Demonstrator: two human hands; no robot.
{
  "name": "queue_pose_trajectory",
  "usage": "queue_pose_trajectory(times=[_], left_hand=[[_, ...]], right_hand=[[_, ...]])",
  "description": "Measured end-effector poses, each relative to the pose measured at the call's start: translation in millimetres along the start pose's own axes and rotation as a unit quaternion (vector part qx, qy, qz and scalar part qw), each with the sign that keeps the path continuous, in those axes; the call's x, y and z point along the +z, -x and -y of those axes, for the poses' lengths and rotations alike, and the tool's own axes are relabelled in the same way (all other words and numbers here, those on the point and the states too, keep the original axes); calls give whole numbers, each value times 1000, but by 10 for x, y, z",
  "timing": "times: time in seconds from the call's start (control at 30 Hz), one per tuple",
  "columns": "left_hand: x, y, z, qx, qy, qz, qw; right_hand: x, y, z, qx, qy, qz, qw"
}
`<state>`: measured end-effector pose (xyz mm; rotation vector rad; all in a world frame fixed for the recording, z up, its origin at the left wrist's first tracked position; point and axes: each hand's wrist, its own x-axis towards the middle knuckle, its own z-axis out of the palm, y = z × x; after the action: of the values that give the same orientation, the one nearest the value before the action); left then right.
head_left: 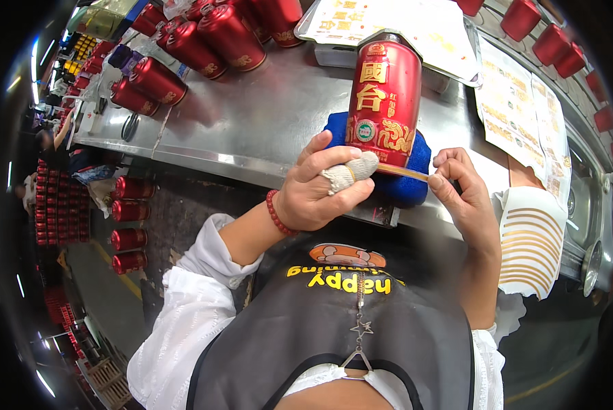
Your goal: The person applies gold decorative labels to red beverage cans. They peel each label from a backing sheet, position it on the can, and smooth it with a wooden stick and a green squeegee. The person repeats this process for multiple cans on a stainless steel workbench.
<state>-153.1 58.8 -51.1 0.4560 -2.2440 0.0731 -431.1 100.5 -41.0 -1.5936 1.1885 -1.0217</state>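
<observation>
A red bottle (386,96) with gold lettering and a gold pattern lies tilted on a blue cloth pad (415,184), its base toward me. Along the base edge runs a thin gold strip (409,173). My left hand (320,181) is closed at the base's left side, a cloth-wrapped fingertip pressing the strip's left end against the bottle. My right hand (467,195) pinches the strip's free right end between thumb and forefinger, a little away from the bottle. What the left hand's other fingers touch is partly hidden.
A white backing sheet (532,239) with several curved gold strips hangs at the right table edge. Printed label sheets (395,27) lie behind the bottle. Several red bottles (231,37) stand at the back left of the steel table (252,116); more red bottles (129,210) stand lower left.
</observation>
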Motion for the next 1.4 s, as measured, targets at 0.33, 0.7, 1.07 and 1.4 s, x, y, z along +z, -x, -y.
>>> queue_pose_trajectory(times=[0.33,0.7,1.07,1.4], left_hand=[[135,-303,6,39,-2,20,999],[66,-296,39,94,0,45,995],[151,-129,45,-67,52,-47,995],[-28,-157,54,41,19,31,998]], right_hand=[[-24,15,9,8,5,7,1000],[-66,26,-15,-2,12,3,1000],[-39,-8,119,23,-7,19,1000],[-53,40,42,13,-3,3,1000]])
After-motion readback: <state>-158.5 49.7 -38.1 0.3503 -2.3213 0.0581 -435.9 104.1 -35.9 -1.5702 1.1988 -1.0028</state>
